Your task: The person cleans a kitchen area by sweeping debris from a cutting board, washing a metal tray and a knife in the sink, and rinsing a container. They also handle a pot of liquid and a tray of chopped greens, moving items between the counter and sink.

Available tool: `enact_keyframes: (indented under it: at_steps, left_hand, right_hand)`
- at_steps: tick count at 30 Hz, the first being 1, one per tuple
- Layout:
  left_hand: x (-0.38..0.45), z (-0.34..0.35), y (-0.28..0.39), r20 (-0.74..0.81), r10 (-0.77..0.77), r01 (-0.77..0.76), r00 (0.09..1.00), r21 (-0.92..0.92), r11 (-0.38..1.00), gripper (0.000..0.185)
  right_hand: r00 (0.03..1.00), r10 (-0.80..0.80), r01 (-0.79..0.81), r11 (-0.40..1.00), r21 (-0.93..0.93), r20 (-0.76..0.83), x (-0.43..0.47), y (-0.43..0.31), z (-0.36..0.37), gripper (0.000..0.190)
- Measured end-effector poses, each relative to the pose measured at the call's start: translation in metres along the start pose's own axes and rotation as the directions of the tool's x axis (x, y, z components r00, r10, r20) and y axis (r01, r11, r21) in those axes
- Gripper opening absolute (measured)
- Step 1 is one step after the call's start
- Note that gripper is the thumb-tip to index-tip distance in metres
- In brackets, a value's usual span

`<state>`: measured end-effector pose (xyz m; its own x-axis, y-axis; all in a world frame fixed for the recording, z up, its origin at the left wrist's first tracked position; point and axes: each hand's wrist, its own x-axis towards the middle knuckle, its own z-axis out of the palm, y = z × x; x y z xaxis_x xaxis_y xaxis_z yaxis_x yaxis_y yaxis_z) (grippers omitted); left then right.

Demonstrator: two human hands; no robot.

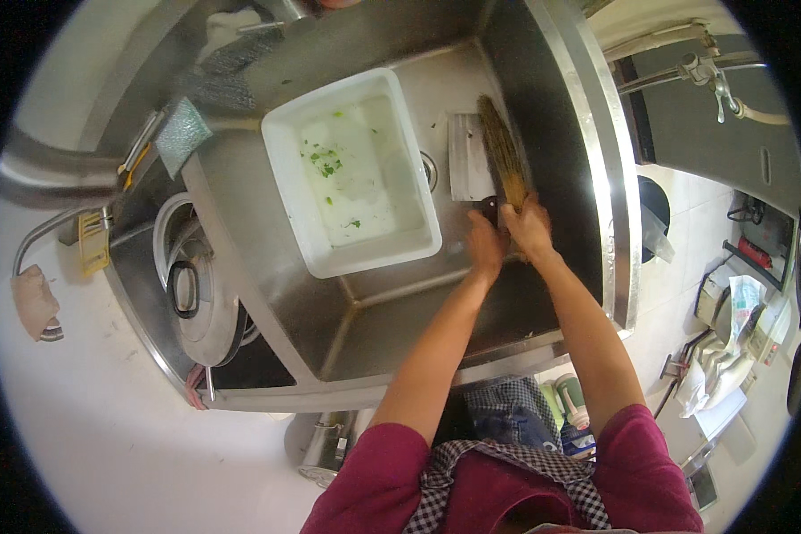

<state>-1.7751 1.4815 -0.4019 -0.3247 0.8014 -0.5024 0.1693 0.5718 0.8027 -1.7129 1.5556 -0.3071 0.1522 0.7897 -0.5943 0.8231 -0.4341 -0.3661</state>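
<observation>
Both hands are low in the right part of a stainless steel sink (407,294). My right hand (532,223) is closed around the bound end of a bamboo scrubbing brush (504,150), whose bristles point away from me. Just left of it, my left hand (487,248) is at the dark handle of a cleaver (468,160) and appears to grip it; the fingers are partly hidden. The cleaver's broad blade lies alongside the brush. Left of the blade stands a white plastic basin (310,257) with shallow water and scattered green leaf bits.
Beside the basin is a drain (429,171). A lidded pot (203,314) sits in the smaller left compartment. A bubble-wrap piece (181,138) and a yellow plastic rack (94,243) are further left. Pipes with a tap (721,93) run beyond the sink's right rim (601,167).
</observation>
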Motion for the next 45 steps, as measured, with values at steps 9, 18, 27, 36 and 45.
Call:
enact_keyframes:
  at_steps: [9, 18, 27, 36, 45]
  left_hand:
    - [-0.106, -0.161, 0.103, 0.372, 0.103, -0.249, 0.922, 0.371, 0.895, 0.031]
    - [-0.170, -0.338, 0.106, 0.064, -0.086, 0.014, 0.994, 0.712, 0.702, 0.039]
    - [-0.119, -0.354, 0.093, 0.080, 0.015, -0.078, 0.997, 0.885, 0.459, 0.037]
    - [-0.066, -0.364, 0.092, 0.134, 0.019, -0.129, 0.991, 0.889, 0.438, 0.035]
    - [-0.062, -0.369, 0.081, 0.127, -0.021, -0.106, 0.992, 0.901, 0.421, 0.034]
  right_hand:
    - [0.917, -0.398, 0.375, 0.885, 0.277, 0.031, -0.127, -0.082, -0.137, 0.058]
    - [0.830, -0.502, 0.525, 0.850, -0.036, 0.243, -0.052, -0.124, 0.001, 0.065]
    - [0.769, -0.214, 0.085, 0.968, 0.235, 0.602, -0.028, -0.163, 0.095, 0.059]
    - [0.726, -0.502, 0.608, 0.788, -0.098, 0.470, -0.149, -0.136, 0.035, 0.054]
    - [0.891, -0.262, 0.290, 0.957, -0.020, 0.371, -0.043, -0.123, 0.091, 0.056]
